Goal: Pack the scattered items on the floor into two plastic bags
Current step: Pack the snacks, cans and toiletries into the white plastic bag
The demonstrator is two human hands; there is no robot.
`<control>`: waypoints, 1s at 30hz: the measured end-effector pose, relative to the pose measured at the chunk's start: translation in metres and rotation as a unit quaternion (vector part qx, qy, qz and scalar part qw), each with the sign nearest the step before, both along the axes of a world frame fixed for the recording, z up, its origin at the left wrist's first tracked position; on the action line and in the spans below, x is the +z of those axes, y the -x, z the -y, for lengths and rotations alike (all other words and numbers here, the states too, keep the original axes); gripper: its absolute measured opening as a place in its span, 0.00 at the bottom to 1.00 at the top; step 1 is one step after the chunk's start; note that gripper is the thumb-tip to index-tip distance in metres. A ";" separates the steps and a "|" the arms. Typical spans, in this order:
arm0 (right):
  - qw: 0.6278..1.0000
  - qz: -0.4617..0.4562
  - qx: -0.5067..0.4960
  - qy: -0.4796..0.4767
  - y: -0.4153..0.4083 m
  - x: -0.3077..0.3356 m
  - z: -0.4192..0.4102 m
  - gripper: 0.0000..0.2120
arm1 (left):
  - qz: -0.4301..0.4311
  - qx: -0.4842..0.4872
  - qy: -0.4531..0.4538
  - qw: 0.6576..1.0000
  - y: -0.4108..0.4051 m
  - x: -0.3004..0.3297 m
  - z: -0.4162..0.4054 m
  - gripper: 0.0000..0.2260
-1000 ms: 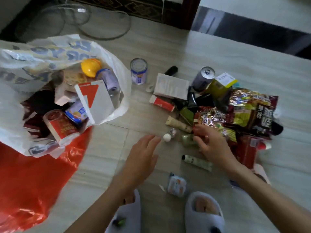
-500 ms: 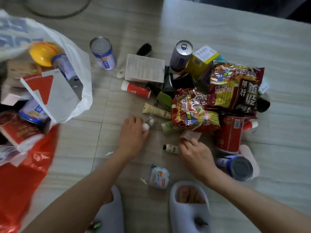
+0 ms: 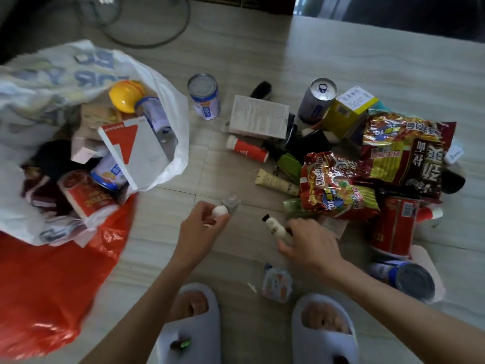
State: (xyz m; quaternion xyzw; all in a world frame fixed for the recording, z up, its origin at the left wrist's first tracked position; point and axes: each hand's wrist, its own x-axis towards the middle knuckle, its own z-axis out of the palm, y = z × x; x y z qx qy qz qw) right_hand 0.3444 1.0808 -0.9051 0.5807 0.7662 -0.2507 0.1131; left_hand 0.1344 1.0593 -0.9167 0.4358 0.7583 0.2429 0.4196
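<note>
the filled bag (image 3: 168,143) lies on the floor (image 3: 341,61) at left, a can (image 3: 204,97) just right of it, the heap of packets (image 3: 338,185) farther right, two slippers (image 3: 324,334) nearest the person.

A home, by the look of it: a pale tiled floor (image 3: 341,61) strewn with groceries, snack packets (image 3: 401,151), drink cans (image 3: 204,97) and toiletry tubes (image 3: 275,181), a person's feet in soft house slippers (image 3: 324,334), and a fan base (image 3: 147,24) nearby.
</note>
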 end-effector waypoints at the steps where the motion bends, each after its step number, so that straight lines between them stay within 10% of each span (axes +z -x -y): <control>1: 0.999 -0.039 -0.021 0.003 0.010 0.005 -0.004 0.10 | 0.026 0.034 -0.013 0.999 0.010 0.007 0.004 0.08; 7: 0.916 -0.280 -0.166 0.234 0.106 0.044 -0.053 0.12 | 0.113 0.313 -0.059 0.941 0.089 0.033 0.014 0.10; 12: 0.900 -0.344 -0.165 0.211 0.204 0.060 -0.103 0.17 | 0.059 0.443 -0.089 0.890 0.161 0.041 -0.017 0.17; 20: 0.878 -0.419 -0.124 0.194 0.295 0.059 -0.142 0.07 | 0.042 0.430 -0.101 0.896 0.213 0.039 -0.078 0.20; 30: 0.909 -0.378 -0.107 0.140 0.263 0.046 -0.139 0.19 | -0.082 0.238 -0.059 0.966 0.211 0.032 -0.100 0.20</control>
